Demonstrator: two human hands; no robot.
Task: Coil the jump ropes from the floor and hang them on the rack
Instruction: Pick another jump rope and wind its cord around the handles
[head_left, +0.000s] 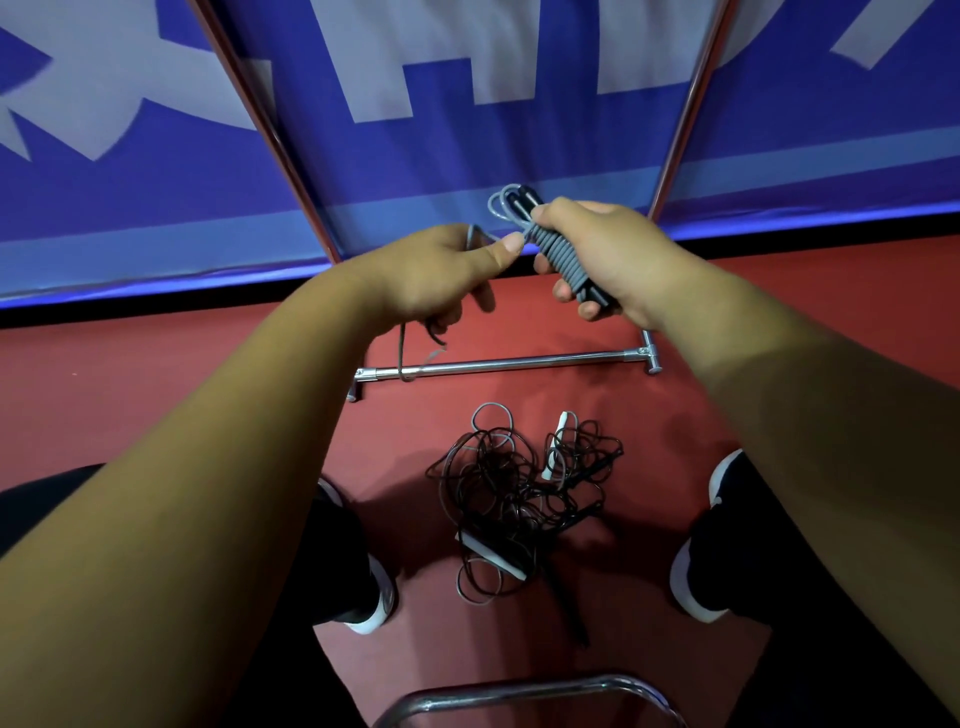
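Observation:
My right hand (613, 254) grips a grey jump rope bundle (558, 254), its cord wound tightly round the black handles, with loops sticking out at the top. My left hand (436, 275) pinches the free end of the same grey cord close to the bundle; a loose tail hangs below this hand toward the rack's bottom bar. On the red floor between my feet lies a tangled pile of black and grey jump ropes (519, 493) with white and black handles. The metal rack (509, 362) stands in front, its two uprights rising on either side.
A blue and white banner (467, 145) hangs behind the rack. My shoes (696, 582) flank the rope pile. A curved chrome tube (524, 691) crosses the bottom edge of the view. Open red floor lies left and right of the rack.

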